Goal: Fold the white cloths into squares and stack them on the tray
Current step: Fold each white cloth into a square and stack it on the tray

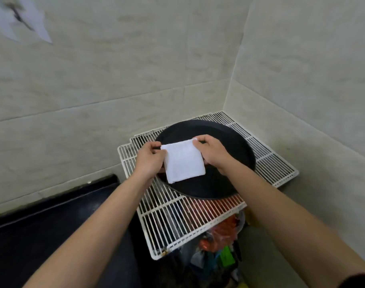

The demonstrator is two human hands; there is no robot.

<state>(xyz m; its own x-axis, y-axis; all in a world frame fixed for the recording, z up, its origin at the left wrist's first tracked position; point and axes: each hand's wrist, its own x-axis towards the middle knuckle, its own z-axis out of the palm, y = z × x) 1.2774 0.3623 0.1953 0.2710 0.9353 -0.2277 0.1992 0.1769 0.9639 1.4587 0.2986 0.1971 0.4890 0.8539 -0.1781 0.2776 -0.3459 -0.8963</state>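
A white cloth (182, 161), folded to a small near-square, is held over the left part of a round black tray (229, 179). My left hand (150, 161) pinches the cloth's upper left corner and left edge. My right hand (212, 152) pinches its upper right corner and right edge. The cloth's lower edge hangs near the tray's front left rim. No other cloth shows on the tray.
The tray rests on white wire racks (177, 221) in a tiled corner. Below the racks sits a bin with red and green rubbish (221, 244). A dark counter (42, 225) lies to the left. Tiled walls (302, 100) close in behind and to the right.
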